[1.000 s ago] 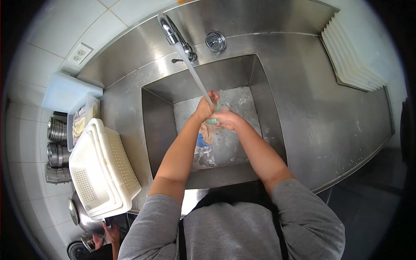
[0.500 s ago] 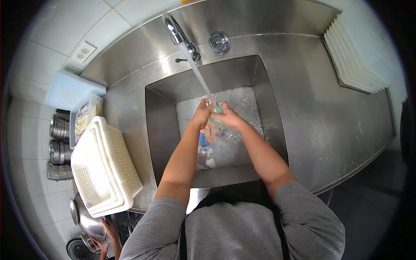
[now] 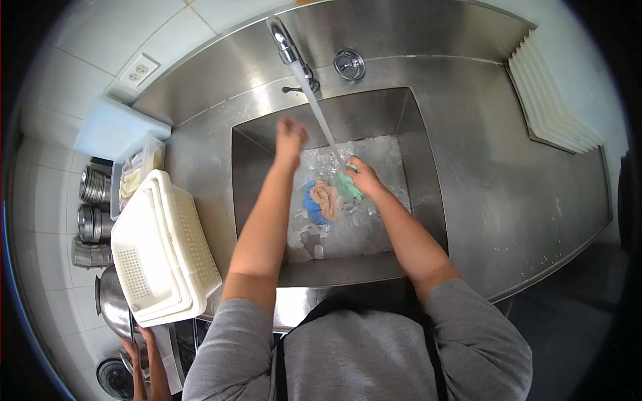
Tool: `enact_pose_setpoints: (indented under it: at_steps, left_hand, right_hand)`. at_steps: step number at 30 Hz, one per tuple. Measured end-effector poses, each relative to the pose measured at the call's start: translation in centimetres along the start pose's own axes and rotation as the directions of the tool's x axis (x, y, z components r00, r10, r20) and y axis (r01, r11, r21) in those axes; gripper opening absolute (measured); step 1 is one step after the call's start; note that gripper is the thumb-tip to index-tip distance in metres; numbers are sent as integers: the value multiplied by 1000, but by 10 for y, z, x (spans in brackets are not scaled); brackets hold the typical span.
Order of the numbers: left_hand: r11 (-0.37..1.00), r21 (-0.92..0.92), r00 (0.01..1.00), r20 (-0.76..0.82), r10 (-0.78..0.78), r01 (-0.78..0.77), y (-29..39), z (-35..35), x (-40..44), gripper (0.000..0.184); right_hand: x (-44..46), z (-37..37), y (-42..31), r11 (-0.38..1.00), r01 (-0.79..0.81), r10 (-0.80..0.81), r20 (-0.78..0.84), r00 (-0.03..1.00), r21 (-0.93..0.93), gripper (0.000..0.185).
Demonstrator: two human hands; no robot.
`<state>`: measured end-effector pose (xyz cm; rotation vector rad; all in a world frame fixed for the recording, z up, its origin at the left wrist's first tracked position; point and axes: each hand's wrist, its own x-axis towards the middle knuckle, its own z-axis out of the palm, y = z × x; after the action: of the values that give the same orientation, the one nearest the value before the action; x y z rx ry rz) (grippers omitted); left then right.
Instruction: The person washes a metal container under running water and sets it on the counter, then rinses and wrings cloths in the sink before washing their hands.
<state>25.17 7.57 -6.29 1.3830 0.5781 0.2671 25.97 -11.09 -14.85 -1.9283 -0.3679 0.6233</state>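
We hold a pale green cloth [image 3: 349, 188] in our right hand [image 3: 362, 172], just right of the stream of water [image 3: 314, 107]; it looks soft, crumpled into loose folds, drooping below our fingers. Our left hand [image 3: 291, 137], left of the stream, is blurred; we cannot tell how its fingers stand. Nearer us than the stream, a bunched peach cloth [image 3: 326, 199] touches a bright blue cloth [image 3: 311, 206].

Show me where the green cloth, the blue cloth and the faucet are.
Green cloth [image 3: 348, 188]: head view, on the middle of its bunched fabric.
Blue cloth [image 3: 311, 207]: head view, on its exposed part beside the beige cloth [image 3: 326, 199].
Faucet [image 3: 286, 48]: head view, on its chrome spout.
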Motion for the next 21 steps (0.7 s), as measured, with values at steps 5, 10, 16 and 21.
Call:
enact_pose_setpoints:
  at_steps: [5,10,16,21]
  left_hand:
    - [971,-71,957,167,239,-230,50,22,12,67]
    - [963,-110,942,207,266,-248,48,19,12,68]
    - [977,214,992,125,-16,-11,6,7,-25,78]
    - [722,-355,789,432,-436,594,-38,14,-56,71]
  right_hand:
    - [2,1,-16,990,-26,28,-11,1000,140,22]
    - [-2,-10,-42,962,-116,111,37,993,248,23]
    - [5,-9,-50,857,-79,17,125,992,509,31]
    - [7,-19,-84,538,-92,30,90,996,838,26]
